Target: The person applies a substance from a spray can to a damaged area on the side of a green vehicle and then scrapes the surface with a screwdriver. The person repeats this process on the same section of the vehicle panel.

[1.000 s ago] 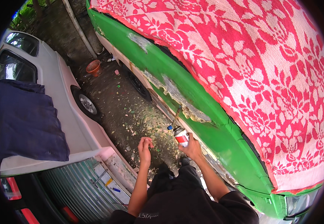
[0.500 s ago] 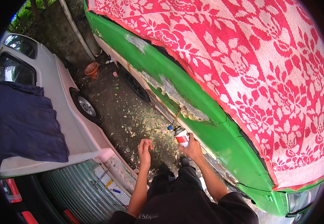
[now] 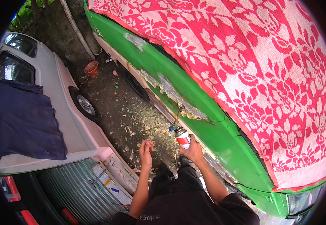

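My right hand [image 3: 193,149] is wrapped round the white and red canister of a gas blowtorch [image 3: 182,139]. A blue knob sits at the torch's head, and its metal nozzle points up toward the scraped patch [image 3: 189,111] on the green car body [image 3: 204,131]. Along that patch the paint is peeled and bubbled, with grey and cream layers bare. I cannot make out a flame. Just left of the torch, my left hand [image 3: 146,153] hangs in the air, its fingers loosely curled with nothing visible in them.
A red and white floral cloth [image 3: 253,82] covers the green car's top. Paint flakes [image 3: 151,123] litter the ground between the vehicles. To the left stands a pale pickup [image 3: 67,127] with a dark cloth [image 3: 24,120] on it. An orange bucket [image 3: 92,69] sits farther off.
The torch has shifted very slightly, its nozzle still directed at the scraped patch. My left hand stays nearly in place. The whole view has moved a little.
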`<state>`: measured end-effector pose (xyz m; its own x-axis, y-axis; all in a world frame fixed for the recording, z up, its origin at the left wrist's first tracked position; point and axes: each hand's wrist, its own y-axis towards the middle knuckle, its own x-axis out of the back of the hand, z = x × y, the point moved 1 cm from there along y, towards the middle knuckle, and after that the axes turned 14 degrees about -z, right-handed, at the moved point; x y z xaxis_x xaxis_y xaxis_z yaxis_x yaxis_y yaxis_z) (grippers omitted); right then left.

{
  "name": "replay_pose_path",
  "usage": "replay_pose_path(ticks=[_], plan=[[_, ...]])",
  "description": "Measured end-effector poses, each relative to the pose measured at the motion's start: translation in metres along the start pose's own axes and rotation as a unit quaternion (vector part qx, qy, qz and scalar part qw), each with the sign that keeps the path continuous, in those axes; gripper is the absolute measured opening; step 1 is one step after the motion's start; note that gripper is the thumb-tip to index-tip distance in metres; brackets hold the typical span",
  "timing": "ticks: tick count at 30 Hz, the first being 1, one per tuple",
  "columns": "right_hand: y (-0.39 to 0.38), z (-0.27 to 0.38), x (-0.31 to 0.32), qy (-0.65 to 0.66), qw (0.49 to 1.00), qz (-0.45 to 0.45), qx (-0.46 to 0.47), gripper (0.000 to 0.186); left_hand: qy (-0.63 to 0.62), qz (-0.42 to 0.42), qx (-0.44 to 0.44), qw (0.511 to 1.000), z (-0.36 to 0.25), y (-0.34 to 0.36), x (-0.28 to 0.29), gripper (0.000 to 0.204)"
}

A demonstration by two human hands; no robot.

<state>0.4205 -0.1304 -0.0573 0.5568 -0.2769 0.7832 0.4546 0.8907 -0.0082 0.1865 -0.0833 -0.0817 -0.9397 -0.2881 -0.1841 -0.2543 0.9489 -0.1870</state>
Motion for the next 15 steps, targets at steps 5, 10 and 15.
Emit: replay_pose_path(ticks=[5,10,15], plan=[[0.001,-0.008,-0.006,-0.002,1.000,0.013,0.013,0.081,-0.007,0.004,0.003,1.000,0.002,-0.003,-0.001,0.024],[0.008,0.005,0.001,0.045,0.999,-0.008,0.027,0.079,-0.006,-0.003,0.013,1.000,0.003,-0.005,0.000,0.025],[0.012,0.002,-0.004,0.059,0.997,-0.003,0.039,0.082,0.001,-0.015,0.009,1.000,0.002,-0.008,-0.002,0.024]])
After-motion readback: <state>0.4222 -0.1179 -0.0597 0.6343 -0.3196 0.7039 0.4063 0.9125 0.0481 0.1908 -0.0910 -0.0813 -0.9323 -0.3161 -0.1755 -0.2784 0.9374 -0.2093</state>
